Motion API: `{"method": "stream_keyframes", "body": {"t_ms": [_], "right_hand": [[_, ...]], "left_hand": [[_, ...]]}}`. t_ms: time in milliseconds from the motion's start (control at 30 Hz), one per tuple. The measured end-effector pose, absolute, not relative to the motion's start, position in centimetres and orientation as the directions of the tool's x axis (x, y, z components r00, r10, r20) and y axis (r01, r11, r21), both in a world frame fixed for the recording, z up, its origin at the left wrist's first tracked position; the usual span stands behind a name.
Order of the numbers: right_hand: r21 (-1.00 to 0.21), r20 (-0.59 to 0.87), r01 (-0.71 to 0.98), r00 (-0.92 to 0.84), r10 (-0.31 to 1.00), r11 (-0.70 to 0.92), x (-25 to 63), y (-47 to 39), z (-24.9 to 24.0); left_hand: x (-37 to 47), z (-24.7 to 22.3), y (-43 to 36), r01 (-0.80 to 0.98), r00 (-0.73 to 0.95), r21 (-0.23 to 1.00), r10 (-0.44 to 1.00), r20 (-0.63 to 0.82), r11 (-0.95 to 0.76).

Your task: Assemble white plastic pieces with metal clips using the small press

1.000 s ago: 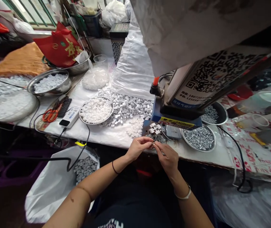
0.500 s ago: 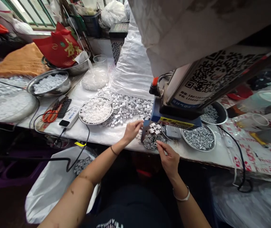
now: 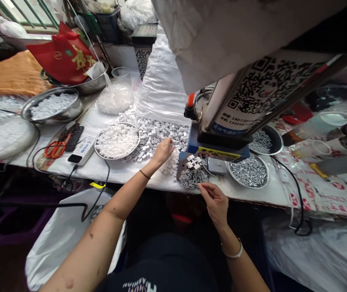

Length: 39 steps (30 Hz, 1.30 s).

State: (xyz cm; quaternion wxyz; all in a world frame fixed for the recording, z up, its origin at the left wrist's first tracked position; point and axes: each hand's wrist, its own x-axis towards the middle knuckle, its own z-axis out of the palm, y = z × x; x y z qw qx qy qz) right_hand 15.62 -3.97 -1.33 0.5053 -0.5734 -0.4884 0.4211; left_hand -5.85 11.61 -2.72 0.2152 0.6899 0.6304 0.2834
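Observation:
My left hand [image 3: 162, 151] reaches over the heap of grey and white plastic blocks [image 3: 149, 142], its fingers pinched at the heap's near right edge; whatever is between them is hidden. At the small pile of metal pins [image 3: 193, 178] is my right hand [image 3: 216, 199], thumb and forefinger pinched together on what looks like a small metal pin. Several white blocks [image 3: 194, 162] sit on the plate just behind that pile, under the blue head of a press [image 3: 218, 148]. Small white pieces [image 3: 170, 167] lie loose between my hands.
A bowl of white pieces [image 3: 117, 141] stands left of the blocks, and a bowl of metal pins [image 3: 248, 172] right of the press. Orange-handled scissors [image 3: 55, 149], a white power strip [image 3: 82, 151] and cables lie leftward. A white sack [image 3: 60, 239] hangs below the table edge.
My left hand has moved from beside the press plate back and left to the block heap. My right hand stays pinched, now at the near edge of the pin pile. The view has shifted slightly.

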Motion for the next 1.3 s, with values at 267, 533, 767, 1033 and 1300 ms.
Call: {"method": "stream_keyframes", "body": {"t_ms": [267, 533, 767, 1033, 1300], "right_hand": [[-0.982, 0.086, 0.179, 0.129, 0.988, 0.062, 15.3, -2.7, 0.1], [-0.752, 0.397, 0.490, -0.196, 0.897, 0.440, 14.9, -1.7, 2.1], [-0.524, 0.485, 0.536, -0.452, 0.749, 0.662, 15.6, -1.4, 1.6], [-0.479, 0.449, 0.558, -0.507, 0.735, 0.678, 15.6, -1.6, 1.4], [-0.616, 0.454, 0.508, -0.397, 0.798, 0.602, 16.0, -2.2, 0.2]], "left_hand": [[-3.8, -0.9, 1.5, -0.085, 0.229, 0.975, 0.956, -0.181, 0.205], [-1.6, -0.5, -1.0, -0.399, 0.348, 0.816, 0.893, -0.286, 0.417], [-1.9, 0.0, -0.9, -0.511, 0.450, 0.595, 0.782, -0.430, 0.621], [-1.3, -1.0, -1.0, -0.607, 0.515, 0.397, 0.722, -0.462, 0.688], [-0.8, -1.3, -1.9, -0.480, 0.349, 0.662, 0.817, -0.458, 0.576]]}}
